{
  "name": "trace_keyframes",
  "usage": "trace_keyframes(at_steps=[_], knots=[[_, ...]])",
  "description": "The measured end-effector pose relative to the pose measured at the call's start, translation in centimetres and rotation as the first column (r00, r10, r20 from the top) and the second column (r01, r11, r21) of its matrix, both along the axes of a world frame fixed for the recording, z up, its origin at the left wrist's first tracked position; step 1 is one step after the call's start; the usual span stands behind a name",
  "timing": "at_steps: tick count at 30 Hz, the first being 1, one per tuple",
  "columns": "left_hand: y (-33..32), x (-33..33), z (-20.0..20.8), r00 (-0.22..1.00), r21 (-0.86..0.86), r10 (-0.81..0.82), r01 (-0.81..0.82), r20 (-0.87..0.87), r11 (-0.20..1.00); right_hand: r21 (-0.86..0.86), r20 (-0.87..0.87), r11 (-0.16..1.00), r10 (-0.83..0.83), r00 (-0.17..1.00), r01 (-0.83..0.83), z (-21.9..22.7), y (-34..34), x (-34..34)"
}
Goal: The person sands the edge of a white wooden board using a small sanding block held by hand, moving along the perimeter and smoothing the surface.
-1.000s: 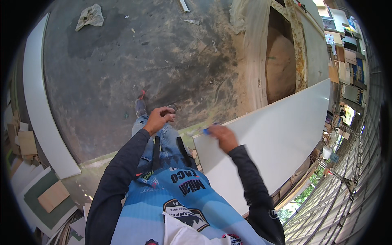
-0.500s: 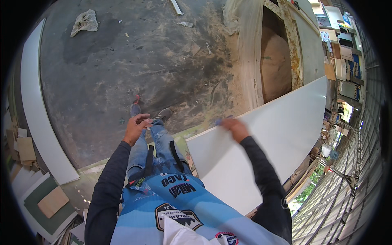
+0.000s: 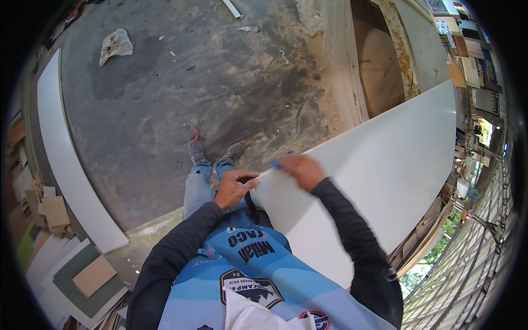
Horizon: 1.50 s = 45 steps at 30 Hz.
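Note:
A large white panel (image 3: 379, 154) lies slanting at my right, its thin pale edge facing the floor. My left hand (image 3: 234, 190) is at the panel's near left corner, thumb and fingers drawn together there. What lies between those fingertips is too small to tell. Above the same long edge, a little farther right, my right hand (image 3: 302, 171) is closed round a small blue object (image 3: 276, 163). Motion blurs that hand, and its fingers cover most of the object, so its kind does not show.
A long white board (image 3: 77, 159) stretches along the left. Wood offcuts (image 3: 94, 276) and sheets are piled at lower left. Crumpled plastic (image 3: 116, 47) lies on the stained floor (image 3: 220, 82). Beyond the panel stands a rusty frame (image 3: 404, 55) with hanging plastic sheeting (image 3: 342, 66).
My left hand has moved right, from over my legs to the panel's corner. My right hand has shifted slightly left along the edge with the blue object. The view has turned a little.

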State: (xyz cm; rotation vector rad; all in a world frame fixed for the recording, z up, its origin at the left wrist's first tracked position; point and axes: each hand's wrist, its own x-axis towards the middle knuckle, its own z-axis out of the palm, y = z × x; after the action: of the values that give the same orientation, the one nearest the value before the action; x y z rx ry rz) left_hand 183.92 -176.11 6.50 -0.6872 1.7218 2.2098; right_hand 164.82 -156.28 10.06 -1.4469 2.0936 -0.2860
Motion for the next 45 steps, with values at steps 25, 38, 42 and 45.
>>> trace_keyframes(at_steps=[25,38,42,45], knots=[[-0.1,-4.0,2.0,0.974,-0.493,-0.211,0.144,-0.082,0.858,-0.301,0.619,-0.239,-0.786,-0.002,0.923,2.8,0.4,14.0],[-5.5,-2.6,6.4,0.812,0.439,-0.502,0.584,-0.297,0.683,0.118,0.963,-0.167,-0.220,-0.154,0.979,2.0,-9.6,19.5],[-8.3,-3.0,6.3,0.894,0.272,-0.446,0.441,-0.048,0.855,-0.089,0.676,-0.276,-0.723,-0.146,0.957,1.8,-10.0,19.9],[-10.9,-5.2,1.2,0.889,-0.245,-0.447,0.413,-0.102,0.877,-0.530,0.275,-0.391,-0.919,-0.284,0.752,0.0,-3.5,17.9]])
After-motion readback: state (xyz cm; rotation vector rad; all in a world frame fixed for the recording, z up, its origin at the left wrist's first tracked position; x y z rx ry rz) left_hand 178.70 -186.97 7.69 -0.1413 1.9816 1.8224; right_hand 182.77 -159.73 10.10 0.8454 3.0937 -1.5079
